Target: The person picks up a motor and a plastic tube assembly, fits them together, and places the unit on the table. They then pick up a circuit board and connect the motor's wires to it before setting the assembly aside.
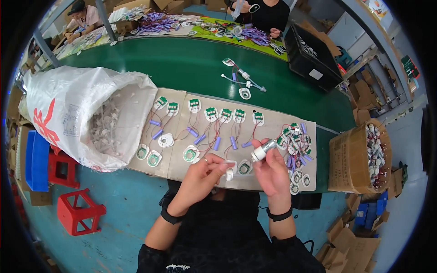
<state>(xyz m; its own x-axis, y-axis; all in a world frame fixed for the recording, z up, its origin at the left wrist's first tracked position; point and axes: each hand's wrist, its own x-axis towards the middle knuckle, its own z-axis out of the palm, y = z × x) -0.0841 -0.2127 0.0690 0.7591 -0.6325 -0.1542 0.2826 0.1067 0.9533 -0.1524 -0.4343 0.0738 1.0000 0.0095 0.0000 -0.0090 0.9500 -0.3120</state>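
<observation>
Big red writing on the white sack (59,102), left. Right hand (275,174) pinches a silver-and-white cylinder (264,150) over the mat's (271,127) near side, axis slanted, white end near-left; left hand (200,179) pinches a whitish plastic piece (230,170).

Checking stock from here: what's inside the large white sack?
Inside the white sack, a heap of small whitish parts shows at its open mouth. Anything deeper is hidden by the sack's wall and the heap.

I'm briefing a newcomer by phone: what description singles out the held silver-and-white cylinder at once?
Find the long green table, then the beige sheet along its near side. Over that sheet, the person's right hand holds the cylinder. Shiny silver at one end and white at the other, it is much thicker than the purple cells nearby.
</observation>
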